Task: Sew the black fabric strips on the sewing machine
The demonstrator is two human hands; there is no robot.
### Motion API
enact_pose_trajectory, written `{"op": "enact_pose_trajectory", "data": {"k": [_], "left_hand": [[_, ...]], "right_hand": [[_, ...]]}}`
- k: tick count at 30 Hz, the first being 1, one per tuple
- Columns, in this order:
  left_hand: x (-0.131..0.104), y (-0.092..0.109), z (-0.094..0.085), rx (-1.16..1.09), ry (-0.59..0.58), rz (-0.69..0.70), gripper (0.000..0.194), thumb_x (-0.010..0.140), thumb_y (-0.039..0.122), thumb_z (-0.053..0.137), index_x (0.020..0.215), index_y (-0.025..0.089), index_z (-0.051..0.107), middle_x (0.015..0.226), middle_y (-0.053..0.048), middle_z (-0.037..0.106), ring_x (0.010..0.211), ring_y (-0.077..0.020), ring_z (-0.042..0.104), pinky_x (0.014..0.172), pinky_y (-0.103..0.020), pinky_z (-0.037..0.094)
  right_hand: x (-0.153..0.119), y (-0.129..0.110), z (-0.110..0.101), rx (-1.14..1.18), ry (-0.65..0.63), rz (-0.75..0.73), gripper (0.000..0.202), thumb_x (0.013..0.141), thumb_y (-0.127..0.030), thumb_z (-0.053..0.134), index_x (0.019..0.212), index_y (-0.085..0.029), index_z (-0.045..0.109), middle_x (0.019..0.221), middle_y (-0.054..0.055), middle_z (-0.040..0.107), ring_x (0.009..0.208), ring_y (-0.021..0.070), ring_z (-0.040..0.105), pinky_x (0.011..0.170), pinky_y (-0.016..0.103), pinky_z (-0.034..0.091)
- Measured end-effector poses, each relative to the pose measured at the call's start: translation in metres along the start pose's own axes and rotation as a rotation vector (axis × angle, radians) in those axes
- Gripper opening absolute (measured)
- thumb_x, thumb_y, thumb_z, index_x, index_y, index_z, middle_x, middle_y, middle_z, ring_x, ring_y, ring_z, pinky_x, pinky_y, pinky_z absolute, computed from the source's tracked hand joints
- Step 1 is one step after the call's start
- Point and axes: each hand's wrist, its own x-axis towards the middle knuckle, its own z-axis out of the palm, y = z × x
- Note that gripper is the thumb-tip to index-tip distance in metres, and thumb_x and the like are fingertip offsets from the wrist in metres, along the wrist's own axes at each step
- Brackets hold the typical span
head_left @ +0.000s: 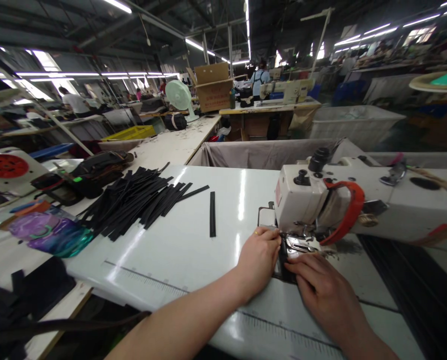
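Both hands are at the needle area of a white sewing machine (296,192) with an orange-red guard. My left hand (260,255) presses with closed fingers on a dark strip (282,265) beside the metal presser plate (302,243). On the strip's right side, the fingertips of my right hand (324,282) pinch its edge. A single black strip (212,214) lies apart on the white tabletop, left of the hands. Farther left is a loose pile of black strips (133,200).
A purple and teal pouch (51,232) sits at the table's left edge. Dark fabric (407,295) lies right of the machine. Behind the table is a cloth-lined trough (246,154); a green fan (179,96) and cardboard box (213,87) stand farther back. Other people are in the distance.
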Motion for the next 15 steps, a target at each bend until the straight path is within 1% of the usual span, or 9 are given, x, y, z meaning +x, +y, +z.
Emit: {"op": "enact_pose_trajectory", "data": {"k": [4,10,15], "left_hand": [[-0.0002,0.0002,-0.0010,0.001,0.001,-0.002,0.020,0.095,0.012,0.047,0.093,0.014,0.067,0.107,-0.009,0.068,0.098,-0.0206,0.055,0.094,-0.035,0.049],[0.0007,0.0011,-0.0023,-0.002,-0.017,0.015,0.022,0.096,0.013,0.046,0.089,0.014,0.067,0.104,-0.008,0.068,0.097,-0.0202,0.055,0.093,-0.035,0.049],[0.0000,0.0022,0.0007,0.040,-0.019,0.021,0.022,0.096,0.014,0.047,0.087,0.012,0.067,0.107,-0.008,0.067,0.097,-0.0199,0.055,0.095,-0.034,0.048]], "right_hand": [[0.0009,0.0009,0.0012,-0.033,-0.008,0.014,0.026,0.090,-0.011,0.043,0.093,-0.019,0.068,0.093,0.006,0.068,0.091,0.0217,0.062,0.079,0.034,0.054],[0.0025,0.0062,0.0050,-0.118,-0.042,0.007,0.030,0.088,-0.009,0.041,0.103,-0.018,0.066,0.103,0.006,0.068,0.092,0.0222,0.062,0.081,0.036,0.053],[0.0027,0.0045,0.0055,-0.149,-0.050,-0.006,0.030,0.088,-0.008,0.040,0.105,-0.016,0.063,0.104,0.008,0.067,0.094,0.0241,0.061,0.084,0.039,0.052]]}}
